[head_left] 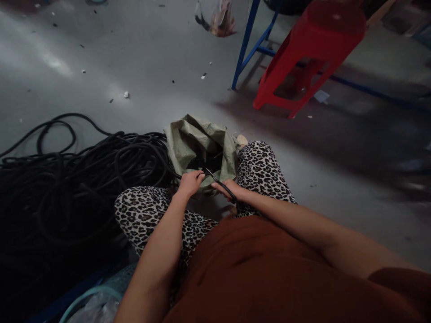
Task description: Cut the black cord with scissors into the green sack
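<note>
My left hand (pixel 191 183) is closed around a black rubber cord (pixel 174 174) that comes from the large heap on the left. In my right hand (pixel 229 190) is a pair of scissors (pixel 222 184) with black handles, its blades pointing up and left toward the cord's end beside my left fingertips. Both hands are over the near rim of an open greenish woven sack (pixel 178 139), which stands between my knees. Dark pieces (pixel 212 159) lie inside the sack, too dim to make out singly.
A tangled heap of black cord (pixel 84 166) covers the floor at left. Ahead on the right stand a red plastic stool (pixel 313 45) and a blue metal frame (pixel 247 40). A clear bag (pixel 218 18) lies farther off. A teal-rimmed container (pixel 90 291) is near my left side.
</note>
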Available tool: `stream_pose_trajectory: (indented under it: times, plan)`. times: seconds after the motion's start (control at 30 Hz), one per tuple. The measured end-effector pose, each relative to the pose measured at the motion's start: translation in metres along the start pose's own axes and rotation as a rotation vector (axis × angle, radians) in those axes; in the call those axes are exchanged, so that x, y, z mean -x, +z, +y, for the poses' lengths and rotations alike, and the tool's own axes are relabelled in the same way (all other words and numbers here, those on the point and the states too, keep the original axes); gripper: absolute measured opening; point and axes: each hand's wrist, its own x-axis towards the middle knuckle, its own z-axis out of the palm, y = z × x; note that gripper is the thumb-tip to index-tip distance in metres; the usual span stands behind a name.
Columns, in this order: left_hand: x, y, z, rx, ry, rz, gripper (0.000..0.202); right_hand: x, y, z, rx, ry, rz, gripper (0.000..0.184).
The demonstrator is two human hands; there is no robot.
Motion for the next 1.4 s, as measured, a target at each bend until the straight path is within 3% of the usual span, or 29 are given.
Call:
stream_pose_trajectory:
  times: [0.6, 0.8, 0.97, 1.1, 1.33, 1.4]
  plan:
    - [0.002, -0.004, 0.001, -0.116, 0.019, -0.045, 0.032, -0.007, 0.001, 0.009, -0.043, 0.027, 0.011, 0.054]
    - [0.007, -0.004, 0.004, -0.068, 0.057, 0.008, 0.029, -0.005, -0.003, 0.004, -0.359, 0.092, 0.034, 0.046]
    - [0.019, 0.004, 0.013, -0.064, 0.19, 0.053, 0.025, -0.001, -0.006, 0.001, -0.603, 0.117, -0.129, 0.041]
    - [0.031, 0.01, 0.022, -0.096, 0.276, 0.055, 0.021, 0.002, -0.008, -0.001, -0.674, 0.071, -0.165, 0.032]
    - [0.046, 0.009, 0.038, -0.032, 0.243, 0.089, 0.019, 0.007, -0.015, -0.004, -0.664, 0.035, -0.198, 0.028]
    - [0.052, -0.002, 0.05, 0.063, 0.21, 0.215, 0.019, 0.008, -0.018, -0.002, -0.67, -0.016, -0.211, 0.029]
